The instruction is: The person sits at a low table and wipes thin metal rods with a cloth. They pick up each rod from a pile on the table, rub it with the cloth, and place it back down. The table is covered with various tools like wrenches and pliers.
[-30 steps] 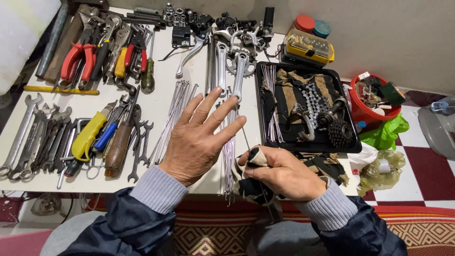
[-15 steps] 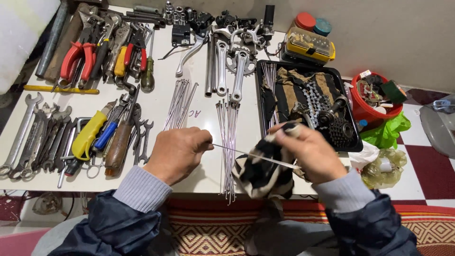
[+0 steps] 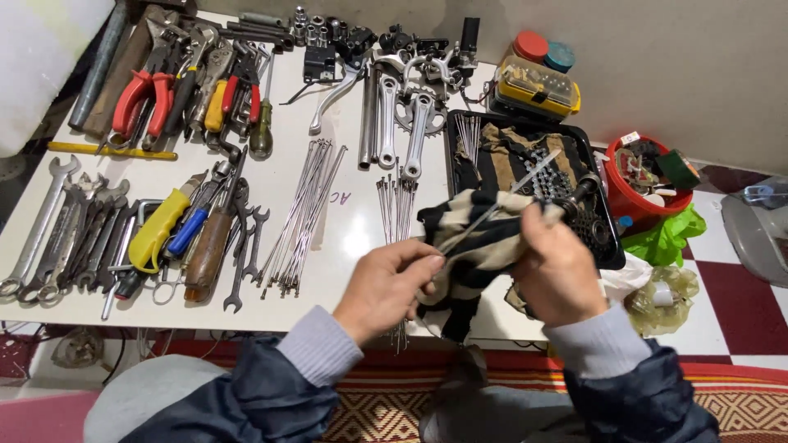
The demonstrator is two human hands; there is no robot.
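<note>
far left, a fan of wrenches (image 3: 57,238) flat on the white table (image 3: 345,230), then screwdrivers (image 3: 176,226) and a loose bundle of spokes (image 3: 304,215). at centre, left hand (image 3: 386,287) pinched narrow on the near end of a single thin spoke (image 3: 501,199), low over the table's front edge. spoke slanting up and right through a dark striped rag (image 3: 476,238) — right hand (image 3: 558,271) closed around rag and spoke together. likely light, stiff but springy, slick where oily — best gripped at the end, not mid-length. rag soft, limp. beyond, black tray (image 3: 603,246) of parts, then a red tub (image 3: 640,184).
</note>
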